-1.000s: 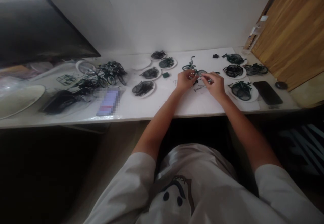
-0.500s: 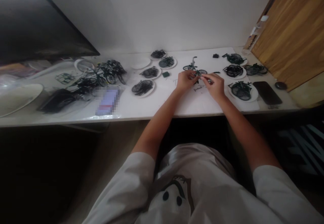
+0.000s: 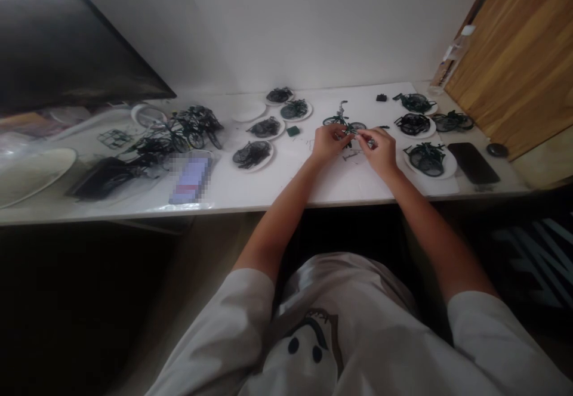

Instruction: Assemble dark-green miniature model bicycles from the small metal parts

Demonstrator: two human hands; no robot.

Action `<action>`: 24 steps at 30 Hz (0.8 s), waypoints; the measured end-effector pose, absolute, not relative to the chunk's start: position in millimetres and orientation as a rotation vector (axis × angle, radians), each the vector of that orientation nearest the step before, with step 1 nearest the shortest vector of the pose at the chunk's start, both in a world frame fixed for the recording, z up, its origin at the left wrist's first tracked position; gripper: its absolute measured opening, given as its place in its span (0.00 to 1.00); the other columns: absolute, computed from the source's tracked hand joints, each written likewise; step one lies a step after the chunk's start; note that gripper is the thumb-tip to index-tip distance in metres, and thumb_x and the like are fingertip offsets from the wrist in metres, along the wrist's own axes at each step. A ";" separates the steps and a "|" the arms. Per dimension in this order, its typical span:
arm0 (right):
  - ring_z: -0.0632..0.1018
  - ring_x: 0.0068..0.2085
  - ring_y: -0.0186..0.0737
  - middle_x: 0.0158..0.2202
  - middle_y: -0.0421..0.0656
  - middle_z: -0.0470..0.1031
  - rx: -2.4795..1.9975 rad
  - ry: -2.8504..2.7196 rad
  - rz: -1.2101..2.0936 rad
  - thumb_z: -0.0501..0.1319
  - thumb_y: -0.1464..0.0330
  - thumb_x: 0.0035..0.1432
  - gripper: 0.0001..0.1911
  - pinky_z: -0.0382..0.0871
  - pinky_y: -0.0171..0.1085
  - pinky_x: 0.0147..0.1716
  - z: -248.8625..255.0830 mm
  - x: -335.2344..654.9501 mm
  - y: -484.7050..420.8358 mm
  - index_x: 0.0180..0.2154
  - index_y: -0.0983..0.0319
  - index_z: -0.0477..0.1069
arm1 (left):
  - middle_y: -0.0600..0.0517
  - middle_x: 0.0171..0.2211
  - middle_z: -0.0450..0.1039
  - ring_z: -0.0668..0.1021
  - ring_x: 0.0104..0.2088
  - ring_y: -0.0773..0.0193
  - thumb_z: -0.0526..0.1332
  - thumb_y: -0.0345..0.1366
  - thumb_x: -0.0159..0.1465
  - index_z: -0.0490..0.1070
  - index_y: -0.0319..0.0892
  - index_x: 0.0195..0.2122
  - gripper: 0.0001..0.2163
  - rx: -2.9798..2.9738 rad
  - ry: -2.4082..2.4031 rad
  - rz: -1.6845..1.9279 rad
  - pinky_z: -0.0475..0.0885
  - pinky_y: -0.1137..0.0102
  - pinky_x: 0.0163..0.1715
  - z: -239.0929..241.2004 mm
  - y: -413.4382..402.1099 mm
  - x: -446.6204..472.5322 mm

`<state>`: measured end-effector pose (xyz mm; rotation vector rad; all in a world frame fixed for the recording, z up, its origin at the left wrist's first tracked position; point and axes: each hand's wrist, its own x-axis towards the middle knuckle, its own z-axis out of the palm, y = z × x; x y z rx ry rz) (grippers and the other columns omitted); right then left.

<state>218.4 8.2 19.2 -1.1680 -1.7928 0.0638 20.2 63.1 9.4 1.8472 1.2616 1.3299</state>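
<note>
A small dark green model bicycle (image 3: pixel 357 126) with a raised handlebar stands on a white sheet (image 3: pixel 286 184) on the table. My left hand (image 3: pixel 330 144) is closed, its fingers pinching the bicycle's near side. Close beside it, my right hand (image 3: pixel 380 150) has thumb and forefinger pressed together at the bicycle's frame. Whatever small part lies in that pinch is too tiny to make out. Thin loose pieces (image 3: pixel 351 156) rest on the sheet just below the hands. My fingers cover part of the bicycle.
To the left, several plates (image 3: pixel 270 158) hold dark bicycle parts; more plates (image 3: pixel 451 169) stand right. A green block (image 3: pixel 293 130) lies between. Assembled model bicycles (image 3: pixel 197 124) cluster far left near a phone (image 3: pixel 191 178). A black phone (image 3: pixel 473 163) and a bottle (image 3: pixel 454 56) are right.
My right fingers have shifted very slightly at the bicycle. Otherwise both hands and the bicycle stay in nearly the same place.
</note>
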 end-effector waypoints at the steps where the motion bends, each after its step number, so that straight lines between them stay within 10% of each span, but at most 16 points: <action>1: 0.85 0.46 0.55 0.45 0.50 0.87 -1.171 -1.796 0.062 0.61 0.56 0.77 0.18 0.85 0.53 0.49 19.1 218.4 8.2 0.54 0.54 0.88 | 0.47 0.36 0.88 0.83 0.31 0.63 0.77 0.41 0.65 0.87 0.42 0.47 0.12 1.849 1.265 1.333 0.76 0.70 0.31 10.1 62.5 20.2; 24: 0.86 0.46 0.51 0.44 0.49 0.88 -1.013 -1.797 0.063 0.68 0.58 0.76 0.14 0.85 0.50 0.49 13.4 219.7 10.9 0.52 0.55 0.90 | 0.47 0.33 0.86 0.79 0.30 0.64 0.77 0.42 0.63 0.88 0.39 0.44 0.13 1.901 1.214 1.360 0.72 0.69 0.32 4.3 68.4 17.5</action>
